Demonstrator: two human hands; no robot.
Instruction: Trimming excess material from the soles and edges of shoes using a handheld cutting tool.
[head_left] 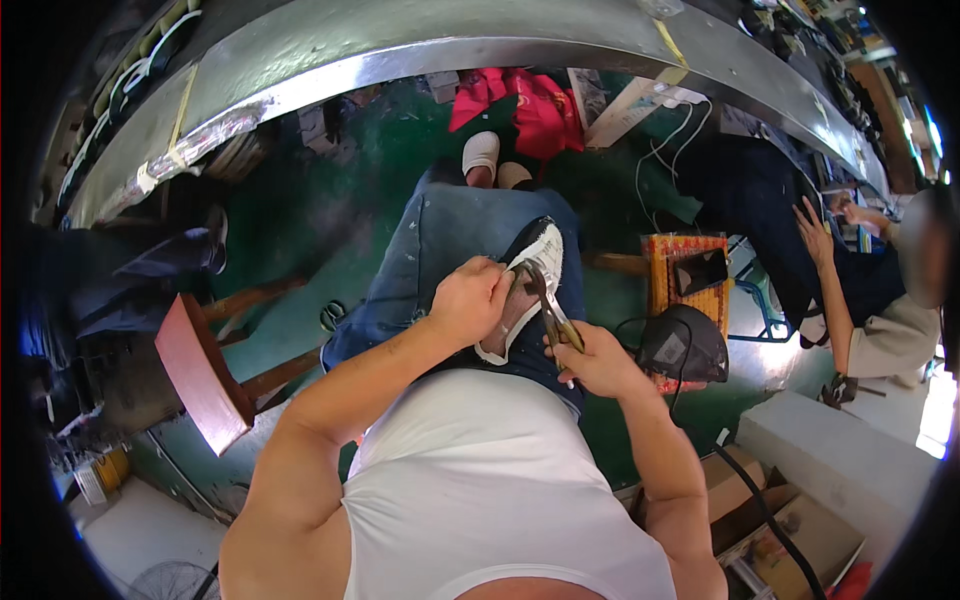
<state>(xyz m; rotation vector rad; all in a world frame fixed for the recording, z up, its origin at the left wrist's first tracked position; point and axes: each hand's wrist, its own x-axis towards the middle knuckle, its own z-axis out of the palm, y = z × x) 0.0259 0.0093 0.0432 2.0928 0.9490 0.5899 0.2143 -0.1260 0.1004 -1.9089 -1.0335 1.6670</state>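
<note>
Across my jeans-covered thighs lies a shoe upper on a last [543, 250], with a white edge, a dark toe and a brownish bottom facing up. My left hand [468, 302] is closed round its left side, fingers at the middle of the shoe. In my right hand [598, 362] are metal pincers [556, 318], gripped by the handles, their curved jaws at the shoe's edge near my left fingertips. Whether the jaws pinch any material there, I cannot make out.
A long metal bench [390, 62] spans the far side. Left stands a reddish wooden stool [205, 375]; scissors [332, 316] lie by my thigh. To the right are a black machine-like object [685, 345] with a cable and a seated co-worker [890, 330]. Red cloth [545, 112] lies beyond my feet.
</note>
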